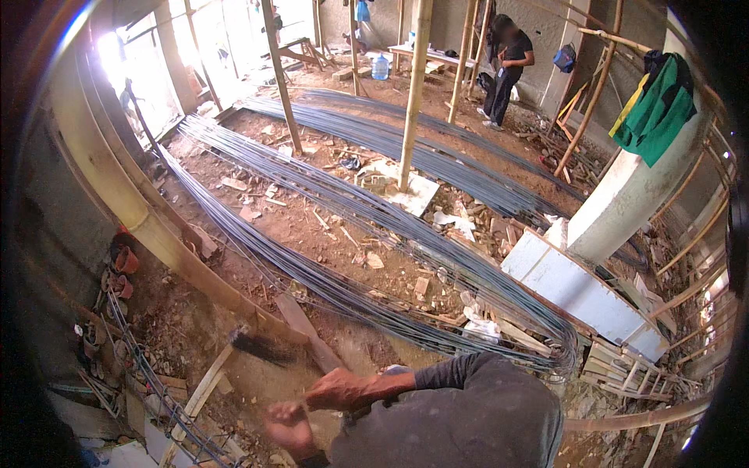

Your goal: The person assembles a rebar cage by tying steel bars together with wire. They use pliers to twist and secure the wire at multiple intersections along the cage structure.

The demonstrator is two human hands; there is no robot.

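Observation:
My right hand is at the lower middle, its forearm reaching in from the right out of a dark sleeve. The fingers look curled, and whatever they grip is hidden. Just below and to its left, my left hand is smeared by motion, so its fingers do not show clearly. The two hands are close together and seem to touch. Beyond them lies a dark, bristly bundle of thin strands, blurred. A flat wooden board slants across the dirt next to it.
Long bundles of steel bars bend across the floor ahead. Bamboo posts stand among rubble. A pale panel leans near a column hung with a green cloth. A person stands by a table at the back.

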